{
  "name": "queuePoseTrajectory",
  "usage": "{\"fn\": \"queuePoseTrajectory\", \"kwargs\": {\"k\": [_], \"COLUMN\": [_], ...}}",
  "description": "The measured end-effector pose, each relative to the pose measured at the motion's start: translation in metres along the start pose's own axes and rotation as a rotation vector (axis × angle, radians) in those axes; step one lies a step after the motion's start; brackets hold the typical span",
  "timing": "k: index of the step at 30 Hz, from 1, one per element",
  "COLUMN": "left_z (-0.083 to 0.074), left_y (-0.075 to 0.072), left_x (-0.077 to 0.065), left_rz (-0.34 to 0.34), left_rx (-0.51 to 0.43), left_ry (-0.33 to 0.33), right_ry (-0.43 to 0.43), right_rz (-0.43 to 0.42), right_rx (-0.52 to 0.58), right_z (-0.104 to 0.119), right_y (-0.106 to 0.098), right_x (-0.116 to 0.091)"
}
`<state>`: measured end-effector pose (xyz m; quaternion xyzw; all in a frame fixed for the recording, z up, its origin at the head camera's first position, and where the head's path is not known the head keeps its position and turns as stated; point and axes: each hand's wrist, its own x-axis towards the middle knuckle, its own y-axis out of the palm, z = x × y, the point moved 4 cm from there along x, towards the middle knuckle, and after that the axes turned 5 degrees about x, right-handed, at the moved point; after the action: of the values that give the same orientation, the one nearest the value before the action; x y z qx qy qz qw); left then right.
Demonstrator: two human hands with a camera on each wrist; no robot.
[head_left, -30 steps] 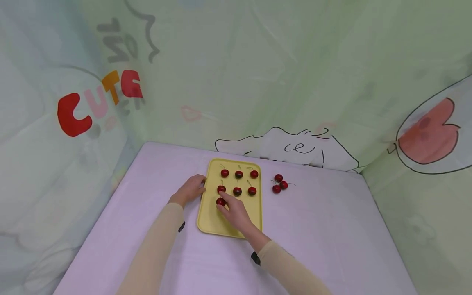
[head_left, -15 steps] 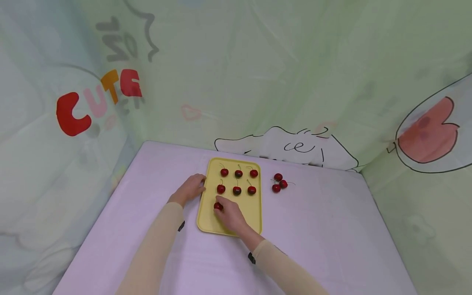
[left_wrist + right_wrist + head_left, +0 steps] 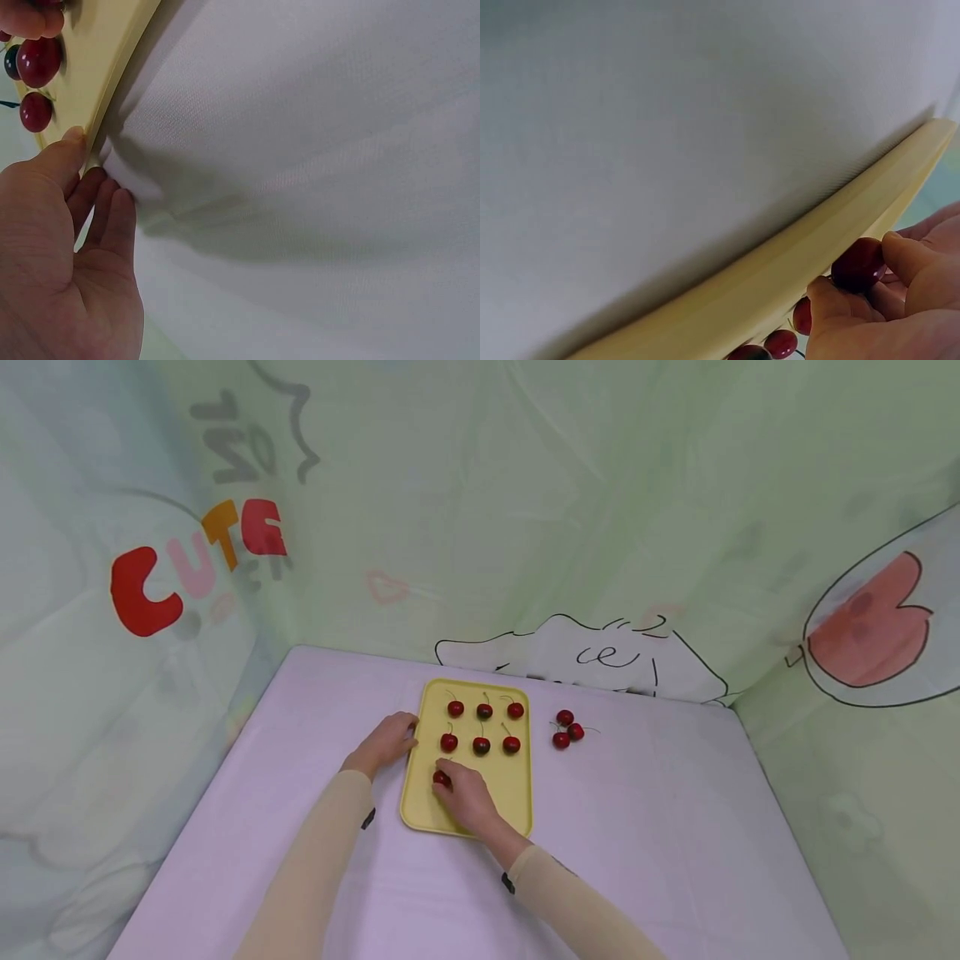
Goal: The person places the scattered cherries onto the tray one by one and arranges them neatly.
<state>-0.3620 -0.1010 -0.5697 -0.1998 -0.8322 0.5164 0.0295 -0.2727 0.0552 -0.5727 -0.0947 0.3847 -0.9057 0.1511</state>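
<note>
A yellow tray (image 3: pixel 491 789) carries two rows of dark red cherries with stems, among them a cherry (image 3: pixel 448 742) at the left of the second row. Below that one, my right hand (image 3: pixel 471 797) pinches another cherry (image 3: pixel 859 265) between thumb and finger, low over the tray. My left hand (image 3: pixel 386 744) holds the tray's left rim; in the left wrist view its thumb (image 3: pixel 64 157) lies on the rim with the fingers around the outer side.
Three loose cherries (image 3: pixel 575 732) lie together on the pale purple tablecloth (image 3: pixel 645 810), right of the tray. Printed fabric walls (image 3: pixel 360 527) stand behind the table and on both sides.
My right hand has drawn slightly down and left with the cherry, and its fingers have closed in around it. The left hand stays at the tray's rim.
</note>
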Motion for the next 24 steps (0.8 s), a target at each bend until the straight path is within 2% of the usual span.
{"fn": "queuePoseTrajectory", "kwargs": {"k": [8, 14, 17, 24], "left_z": [0.000, 0.002, 0.002, 0.003], "left_y": [0.000, 0.002, 0.002, 0.002], "left_x": [0.000, 0.002, 0.002, 0.002], "left_rz": [0.005, 0.001, -0.004, -0.005], "left_rx": [-0.017, 0.010, 0.006, 0.000], "left_ry": [-0.004, -0.005, -0.002, 0.003], "right_ry": [-0.019, -0.027, -0.022, 0.025], "right_rz": [0.008, -0.017, -0.021, -0.061], "right_rx": [-0.002, -0.009, -0.010, 0.092], "right_z": [0.005, 0.007, 0.009, 0.011], "right_y": [0.002, -0.002, -0.009, -0.034], "right_x": [0.001, 0.001, 0.000, -0.009]}}
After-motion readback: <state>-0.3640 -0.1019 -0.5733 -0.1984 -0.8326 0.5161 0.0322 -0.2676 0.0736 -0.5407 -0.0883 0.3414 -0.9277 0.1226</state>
